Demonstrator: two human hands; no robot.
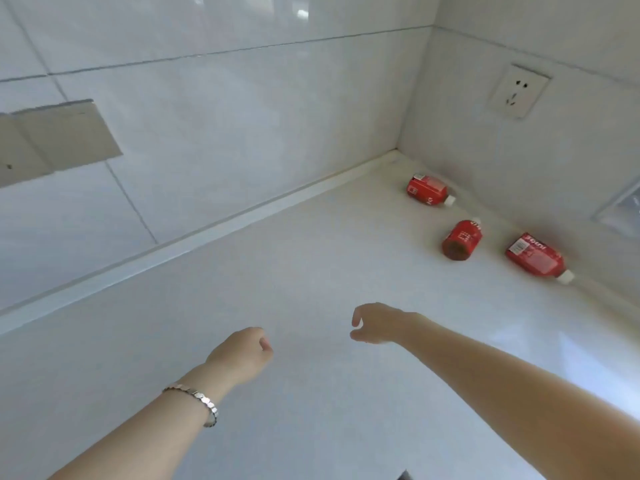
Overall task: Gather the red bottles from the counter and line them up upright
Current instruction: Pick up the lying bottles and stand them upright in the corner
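Observation:
Three red bottles with white caps lie on their sides on the white counter (311, 271) near its far right corner. One bottle (427, 189) is closest to the corner, a second (462, 240) shows its base toward me, and a third (535, 258) lies at the right. My left hand (242, 355), with a silver bracelet on its wrist, hovers over the counter with fingers curled shut and nothing in it. My right hand (375, 323) hovers beside it, fingers loosely apart, empty, well short of the bottles.
Tiled walls meet at the corner behind the bottles. A white wall socket (518, 91) sits on the right wall. A grey patch (52, 140) marks the left wall. A clear object (623, 213) shows at the right edge.

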